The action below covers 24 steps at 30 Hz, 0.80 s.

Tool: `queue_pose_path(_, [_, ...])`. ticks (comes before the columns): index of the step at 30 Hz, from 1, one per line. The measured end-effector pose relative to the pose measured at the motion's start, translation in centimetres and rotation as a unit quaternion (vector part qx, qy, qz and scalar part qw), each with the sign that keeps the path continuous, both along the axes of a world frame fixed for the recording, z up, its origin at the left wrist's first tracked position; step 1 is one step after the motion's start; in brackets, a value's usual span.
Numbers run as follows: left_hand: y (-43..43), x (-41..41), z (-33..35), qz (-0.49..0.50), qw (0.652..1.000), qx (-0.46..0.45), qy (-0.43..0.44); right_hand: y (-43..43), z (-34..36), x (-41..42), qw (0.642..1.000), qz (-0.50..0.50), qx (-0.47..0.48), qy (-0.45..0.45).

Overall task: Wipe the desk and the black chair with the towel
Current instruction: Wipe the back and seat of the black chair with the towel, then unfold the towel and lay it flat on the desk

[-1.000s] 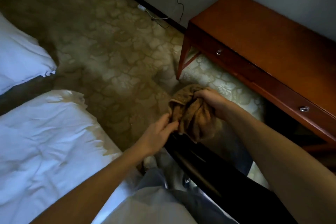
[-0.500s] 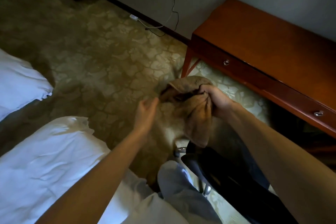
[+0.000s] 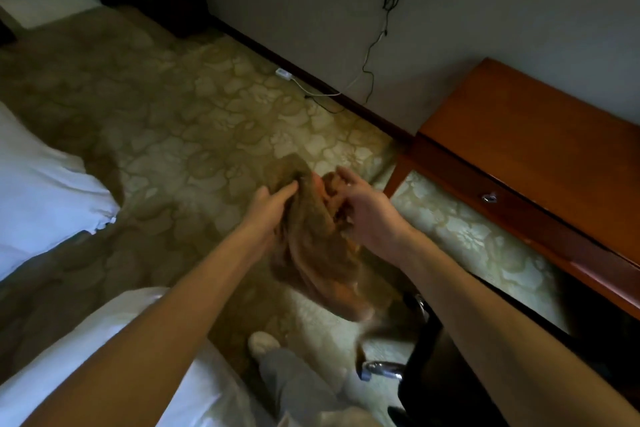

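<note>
The left hand [image 3: 272, 206] now joins the right hand [image 3: 363, 218] on the towel [image 3: 311, 253], held mid-frame, off the black chair [image 3: 446, 392] at lower right. The left pinches it; the right's grip is unclear. Probably regathering it before wiping the bench [image 3: 536, 152].

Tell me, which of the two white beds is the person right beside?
The nearer bed at bottom left: its edge meets the person's grey trouser leg. The other bed lies farther left, across a strip of carpet.
</note>
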<state>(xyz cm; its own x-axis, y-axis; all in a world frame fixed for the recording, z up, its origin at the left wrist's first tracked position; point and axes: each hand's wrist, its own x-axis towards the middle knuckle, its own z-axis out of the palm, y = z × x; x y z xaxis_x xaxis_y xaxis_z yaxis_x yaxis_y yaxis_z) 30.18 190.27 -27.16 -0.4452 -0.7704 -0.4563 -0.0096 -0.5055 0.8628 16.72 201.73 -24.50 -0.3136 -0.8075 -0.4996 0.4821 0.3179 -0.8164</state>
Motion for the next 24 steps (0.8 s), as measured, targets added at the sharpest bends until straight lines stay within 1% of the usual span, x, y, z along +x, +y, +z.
queue_pose_path(2, [-5.0, 0.5, 0.2, 0.032, 0.999, 0.024, 0.009, -4.7, -1.9, -1.5, 0.995, -0.083, 0.057, 0.003])
queue_pose_path(3, [-8.0, 0.8, 0.1, 0.029, 0.999, 0.032, 0.007, -7.7, -2.9, -1.8, 0.991, -0.096, 0.092, 0.017])
queue_pose_path(5, [-12.3, 1.6, 1.2, 0.028, 0.998, 0.06, 0.015, -12.6, -4.4, -1.1, 0.984, -0.072, 0.155, 0.043])
queue_pose_path(7, [-16.7, 2.2, 2.3, 0.039, 0.995, 0.088, 0.025, -17.5, -4.8, 0.7, 0.981, -0.035, 0.179, 0.066])
queue_pose_path(8, [-18.1, 2.6, 2.9, 0.036, 0.993, 0.109, 0.037, -19.2, -4.6, 1.9, 0.98, -0.019, 0.186, 0.067])
queue_pose_path(9, [-19.3, 3.2, 3.8, 0.039, 0.99, 0.127, 0.045, -20.7, -4.4, 3.2, 0.983, -0.004, 0.179, 0.043])
queue_pose_path(11, [-21.8, 3.9, 5.3, 0.051, 0.986, 0.154, 0.035, -23.9, -3.6, 5.1, 0.991, 0.015, 0.126, -0.039])
queue_pose_path(12, [-23.0, 4.0, 6.4, 0.051, 0.987, 0.152, 0.033, -25.4, -3.2, 5.8, 0.992, 0.02, 0.094, -0.076])
queue_pose_path(13, [-24.3, 4.2, 7.4, 0.05, 0.99, 0.133, 0.023, -26.9, -2.4, 6.2, 0.992, 0.026, 0.07, -0.101])
queue_pose_path(14, [-25.6, 4.4, 8.3, 0.055, 0.994, 0.098, 0.001, -28.1, -1.7, 6.3, 0.992, 0.037, 0.052, -0.108])
queue_pose_path(16, [-28.6, 4.7, 9.4, 0.041, 0.996, -0.014, -0.08, -30.5, -0.3, 5.9, 0.991, 0.084, 0.035, -0.095])
queue_pose_path(17, [-30.1, 4.7, 10.1, 0.014, 0.988, -0.082, -0.131, -31.5, 0.5, 5.6, 0.99, 0.113, 0.031, -0.077])
queue_pose_path(19, [-33.0, 4.9, 10.4, -0.054, 0.951, -0.2, -0.23, -33.4, 1.3, 4.7, 0.982, 0.183, 0.022, -0.04])
queue_pose_path(20, [-34.9, 4.6, 10.3, -0.09, 0.928, -0.233, -0.275, -34.6, 1.4, 4.0, 0.979, 0.2, 0.024, -0.017])
queue_pose_path(22, [-38.4, 3.8, 9.8, -0.127, 0.896, -0.27, -0.327, -36.3, 1.3, 2.7, 0.985, 0.164, 0.026, 0.035])
queue_pose_path(24, [-41.9, 2.2, 9.2, -0.152, 0.866, -0.301, -0.368, -38.3, 0.5, 0.6, 0.996, 0.077, 0.009, 0.033])
